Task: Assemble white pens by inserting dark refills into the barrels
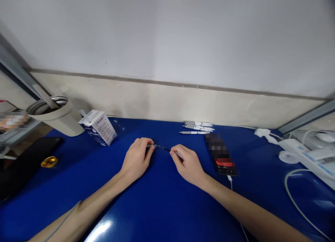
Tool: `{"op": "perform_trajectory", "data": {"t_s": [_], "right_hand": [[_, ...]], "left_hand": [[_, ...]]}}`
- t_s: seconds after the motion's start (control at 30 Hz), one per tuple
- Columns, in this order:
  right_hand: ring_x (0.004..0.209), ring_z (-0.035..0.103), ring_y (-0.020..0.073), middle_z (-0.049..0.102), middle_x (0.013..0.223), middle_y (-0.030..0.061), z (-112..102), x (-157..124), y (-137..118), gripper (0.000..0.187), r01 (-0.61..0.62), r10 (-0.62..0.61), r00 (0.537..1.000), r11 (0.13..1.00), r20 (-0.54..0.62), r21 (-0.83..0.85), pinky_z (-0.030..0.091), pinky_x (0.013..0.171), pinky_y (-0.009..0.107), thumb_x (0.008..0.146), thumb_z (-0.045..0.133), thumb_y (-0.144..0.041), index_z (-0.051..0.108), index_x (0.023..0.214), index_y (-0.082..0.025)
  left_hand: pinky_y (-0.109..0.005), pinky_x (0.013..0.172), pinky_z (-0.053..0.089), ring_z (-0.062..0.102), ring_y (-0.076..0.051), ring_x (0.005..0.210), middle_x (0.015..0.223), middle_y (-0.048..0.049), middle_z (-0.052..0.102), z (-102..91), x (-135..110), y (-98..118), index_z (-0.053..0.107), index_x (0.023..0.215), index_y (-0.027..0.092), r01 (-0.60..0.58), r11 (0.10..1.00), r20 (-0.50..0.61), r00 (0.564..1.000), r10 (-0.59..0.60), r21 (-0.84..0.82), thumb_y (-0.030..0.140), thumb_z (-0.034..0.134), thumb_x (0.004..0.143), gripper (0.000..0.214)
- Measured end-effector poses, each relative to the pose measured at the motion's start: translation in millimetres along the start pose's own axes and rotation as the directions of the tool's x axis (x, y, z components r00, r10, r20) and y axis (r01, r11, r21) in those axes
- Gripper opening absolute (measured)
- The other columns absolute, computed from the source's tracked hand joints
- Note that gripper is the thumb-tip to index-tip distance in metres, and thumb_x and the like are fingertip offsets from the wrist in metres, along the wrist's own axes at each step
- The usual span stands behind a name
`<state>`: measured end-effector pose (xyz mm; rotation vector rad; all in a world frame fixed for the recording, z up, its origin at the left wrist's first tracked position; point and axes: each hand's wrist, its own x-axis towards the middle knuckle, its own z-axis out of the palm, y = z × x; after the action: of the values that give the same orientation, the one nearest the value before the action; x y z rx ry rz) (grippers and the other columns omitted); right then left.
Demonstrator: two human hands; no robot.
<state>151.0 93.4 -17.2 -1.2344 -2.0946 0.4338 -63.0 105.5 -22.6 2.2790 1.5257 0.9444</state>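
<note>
Both my hands rest on a glossy blue table (162, 207). My left hand (137, 158) and my right hand (187, 162) are closed, each pinching one end of a thin pen (162, 148) that spans the gap between them just above the table. The pen's middle shows dark; its ends look pale grey. Several white pens (197, 127) lie side by side behind my right hand.
A phone (222, 154) on a white cable lies right of my right hand. A small white carton (98, 127) and a beige cup (59, 116) stand at the back left. A white power strip (306, 154) and cables sit at the right. A gold disc (49, 161) lies left.
</note>
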Motion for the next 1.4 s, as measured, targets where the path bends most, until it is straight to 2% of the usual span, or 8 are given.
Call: {"op": "perform_trajectory", "data": {"t_s": [0.17, 0.3, 0.37, 0.47, 0.67, 0.8, 1.4], "right_hand": [[0.071, 0.055, 0.0123, 0.060, 0.081, 0.0013, -0.9, -0.5, -2.5, 0.018, 0.032, -0.028, 0.998, 0.997, 0.047, -0.073, 0.040, 0.068, 0.026, 0.097, 0.041, -0.024, 0.057, 0.090, -0.021], [0.071, 0.055, 0.0125, 0.060, 0.082, 0.0014, -1.0, -0.9, -3.9, 0.019, 0.053, -0.043, 0.996, 0.989, 0.076, -0.136, 0.039, 0.068, 0.026, 0.097, 0.040, -0.024, 0.057, 0.089, -0.020], [0.072, 0.056, 0.0127, 0.061, 0.082, 0.0017, -0.6, -1.0, -4.1, 0.019, 0.060, -0.048, 0.996, 0.986, 0.079, -0.154, 0.039, 0.069, 0.026, 0.097, 0.040, -0.024, 0.057, 0.089, -0.020], [0.072, 0.056, 0.0128, 0.061, 0.081, 0.0015, 0.3, -1.3, -3.7, 0.019, 0.066, -0.055, 0.996, 0.983, 0.071, -0.172, 0.039, 0.068, 0.026, 0.097, 0.040, -0.023, 0.057, 0.089, -0.020], [0.072, 0.056, 0.0127, 0.062, 0.081, 0.0013, 0.8, -1.8, -2.7, 0.019, 0.075, -0.060, 0.995, 0.980, 0.083, -0.183, 0.039, 0.069, 0.026, 0.097, 0.040, -0.024, 0.057, 0.089, -0.020], [0.071, 0.056, 0.0122, 0.062, 0.081, 0.0012, 0.3, -1.9, -3.0, 0.021, 0.076, -0.060, 0.994, 0.980, 0.092, -0.186, 0.039, 0.069, 0.026, 0.097, 0.040, -0.024, 0.058, 0.089, -0.020], [0.070, 0.055, 0.0120, 0.061, 0.079, 0.0010, -0.6, -1.2, -5.2, 0.019, 0.065, -0.052, 0.995, 0.985, 0.083, -0.161, 0.039, 0.068, 0.026, 0.096, 0.041, -0.023, 0.058, 0.088, -0.020]], "left_hand": [[-0.036, 0.076, 0.040, 0.052, -0.022, 0.092, 0.098, -0.0046, 0.063, -0.3, 0.8, 2.2, 0.057, 0.097, 0.020, -0.060, 0.989, 0.052, 0.997, 0.053, 0.134, 0.022, 0.048, 0.092, 0.010], [-0.039, 0.078, 0.038, 0.050, -0.025, 0.101, 0.106, -0.0071, 0.061, -1.8, -0.9, 6.2, 0.058, 0.102, 0.020, -0.089, 0.975, -0.017, 0.995, 0.094, 0.203, 0.024, 0.053, 0.089, 0.015], [-0.040, 0.080, 0.038, 0.049, -0.026, 0.102, 0.108, -0.0078, 0.060, -2.9, -1.8, 9.2, 0.057, 0.108, 0.020, -0.136, 0.971, -0.030, 0.989, 0.144, 0.195, 0.026, 0.056, 0.088, 0.022], [-0.039, 0.078, 0.041, 0.051, -0.024, 0.096, 0.103, -0.0073, 0.061, -3.7, -2.9, 12.4, 0.054, 0.114, 0.018, -0.212, 0.966, 0.006, 0.977, 0.214, 0.146, 0.029, 0.055, 0.089, 0.027], [-0.033, 0.075, 0.045, 0.054, -0.017, 0.084, 0.092, -0.0043, 0.062, -0.1, -4.0, 9.5, 0.058, 0.106, 0.018, -0.262, 0.964, 0.051, 0.964, 0.260, 0.047, 0.026, 0.046, 0.095, 0.018], [-0.031, 0.071, 0.045, 0.054, -0.017, 0.081, 0.089, -0.0034, 0.064, 2.0, -4.2, 5.9, 0.059, 0.102, 0.018, -0.257, 0.966, 0.060, 0.965, 0.255, 0.029, 0.023, 0.043, 0.097, 0.018], [-0.032, 0.073, 0.047, 0.055, -0.018, 0.082, 0.089, -0.0050, 0.065, 2.1, -3.8, 3.0, 0.062, 0.100, 0.018, -0.231, 0.973, 0.059, 0.972, 0.229, 0.016, 0.021, 0.042, 0.097, 0.020]]}}
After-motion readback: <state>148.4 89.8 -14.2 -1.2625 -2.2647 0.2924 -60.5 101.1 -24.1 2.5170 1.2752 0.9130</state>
